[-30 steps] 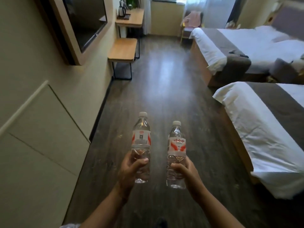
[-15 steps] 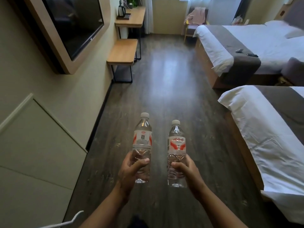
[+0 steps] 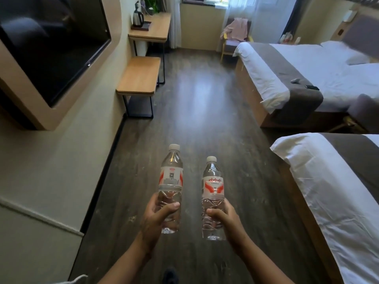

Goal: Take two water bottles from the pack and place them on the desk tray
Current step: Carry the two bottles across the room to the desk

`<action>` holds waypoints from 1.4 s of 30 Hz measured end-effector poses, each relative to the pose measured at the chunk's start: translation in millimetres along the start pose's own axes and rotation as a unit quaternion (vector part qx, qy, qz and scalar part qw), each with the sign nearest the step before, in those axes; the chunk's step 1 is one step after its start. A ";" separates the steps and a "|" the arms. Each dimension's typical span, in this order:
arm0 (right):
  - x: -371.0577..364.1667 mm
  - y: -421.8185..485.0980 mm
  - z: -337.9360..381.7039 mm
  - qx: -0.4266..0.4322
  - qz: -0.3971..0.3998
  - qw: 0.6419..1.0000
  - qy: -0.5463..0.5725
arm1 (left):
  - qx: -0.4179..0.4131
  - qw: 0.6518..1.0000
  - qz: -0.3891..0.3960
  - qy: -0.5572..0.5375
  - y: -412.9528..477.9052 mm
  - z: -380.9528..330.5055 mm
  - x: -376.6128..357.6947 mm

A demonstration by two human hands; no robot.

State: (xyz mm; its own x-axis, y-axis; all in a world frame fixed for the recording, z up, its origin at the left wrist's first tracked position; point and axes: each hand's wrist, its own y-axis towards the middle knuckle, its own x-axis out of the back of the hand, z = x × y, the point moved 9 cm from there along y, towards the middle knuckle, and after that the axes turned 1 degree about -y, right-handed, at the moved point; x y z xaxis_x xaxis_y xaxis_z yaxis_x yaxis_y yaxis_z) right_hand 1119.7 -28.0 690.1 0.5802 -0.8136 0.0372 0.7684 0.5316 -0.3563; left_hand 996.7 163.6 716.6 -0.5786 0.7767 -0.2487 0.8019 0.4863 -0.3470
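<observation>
We are wrapping the fingers (image 3: 173, 206) of our left hand (image 3: 156, 219) around the lower half of one water bottle (image 3: 170, 187), thumb lying across its front. The fingers of our right hand (image 3: 226, 220) are closing the same way on the second water bottle (image 3: 212, 198), just beside the first and not touching it. Both bottles are standing upright over the dark wood floor (image 3: 196, 111), white caps on top, red-and-white labels facing us. Well beyond the bottles, the desk (image 3: 152, 30) is sitting against the left wall, carrying a kettle (image 3: 137, 17) on what may be a dark tray (image 3: 143, 26), too small to tell. A lower wooden bench (image 3: 140, 75) is standing in front of the desk.
</observation>
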 end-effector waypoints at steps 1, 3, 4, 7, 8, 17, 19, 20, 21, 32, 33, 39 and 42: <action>-0.5 20.9 11.4 0.003 -0.005 1.000 0.001 | 0.000 1.000 0.001 0.000 22.3 -10.6 1.1; 0.2 61.4 31.6 0.006 -0.014 1.000 0.003 | -0.002 1.000 0.001 0.001 64.5 -30.3 1.2; 0.5 81.5 41.3 0.008 -0.017 1.000 0.007 | -0.002 1.000 0.002 -0.003 85.2 -38.8 0.9; 4.3 142.2 65.0 0.016 -0.021 0.999 0.024 | 0.005 1.000 0.009 -0.008 145.4 -58.7 -4.3; 6.7 163.6 72.0 0.017 -0.025 0.999 0.029 | 0.005 1.000 0.014 -0.007 166.5 -64.9 -7.3; 48.4 393.5 133.9 0.016 -0.025 0.999 0.031 | 0.011 1.000 0.003 0.011 395.4 -123.6 -47.7; 57.8 446.1 156.3 0.014 -0.015 0.999 0.034 | 0.010 1.000 -0.006 0.016 445.3 -147.1 -60.6; 63.0 472.0 169.1 0.014 -0.012 0.999 0.034 | 0.006 1.000 -0.007 0.016 470.5 -160.9 -67.5; 68.4 497.5 182.1 0.014 -0.009 0.999 0.033 | 0.004 1.000 -0.008 0.017 494.4 -174.3 -74.2; 107.9 764.8 288.9 0.019 -0.013 0.999 0.028 | -0.007 1.000 -0.015 -0.010 761.8 -269.2 -115.5; 109.4 792.4 296.5 0.019 -0.013 0.999 0.027 | -0.005 1.000 -0.013 -0.011 790.4 -276.3 -117.1; 121.4 952.2 347.5 0.008 -0.050 0.998 0.045 | 0.009 1.000 0.006 -0.012 962.4 -335.0 -127.7; 125.0 1024.2 382.9 0.007 -0.059 0.997 0.052 | 0.009 1.000 0.015 -0.015 1040.4 -374.2 -133.3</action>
State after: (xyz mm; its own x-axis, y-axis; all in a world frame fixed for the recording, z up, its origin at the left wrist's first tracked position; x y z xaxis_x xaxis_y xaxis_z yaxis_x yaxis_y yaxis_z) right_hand 2082.7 504.9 687.3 0.4545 -0.8906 -0.0192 0.8340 0.4330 -0.3419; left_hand 1963.8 715.7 727.2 -0.5592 0.7781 -0.2863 0.8160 0.4554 -0.3560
